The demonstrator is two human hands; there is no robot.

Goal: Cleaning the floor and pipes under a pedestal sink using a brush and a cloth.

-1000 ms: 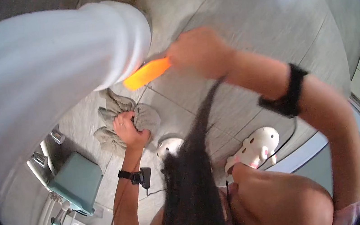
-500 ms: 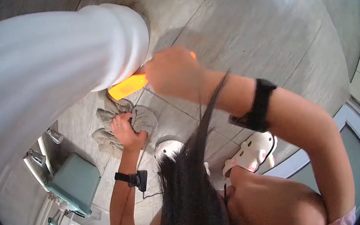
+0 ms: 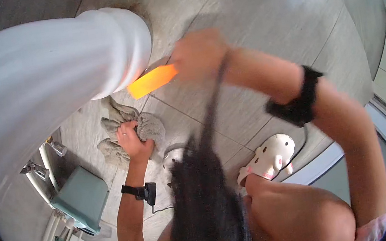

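Observation:
My right hand (image 3: 199,54), blurred by motion, is closed round the handle of an orange hand tool with a flat, broad head (image 3: 151,82). Its head is beside the rounded foot of a white pedestal (image 3: 96,50); whether the two touch, I cannot tell. Lower left, my left hand (image 3: 133,142) is pressed onto a crumpled grey cloth (image 3: 151,126) on the tiled floor, fingers curled into its folds. The tool's handle is mostly hidden inside my right fist.
A grey-green bin (image 3: 81,196) stands at the left, near metal valves (image 3: 36,169) and white pipes. White clogs (image 3: 275,151) are on my feet. To the right is a pale door frame (image 3: 382,115). Dark hair hangs across the lower middle.
My right hand has drawn the orange tool to the right and slightly up, along the pedestal's foot. My left hand stays on the cloth, which has barely shifted.

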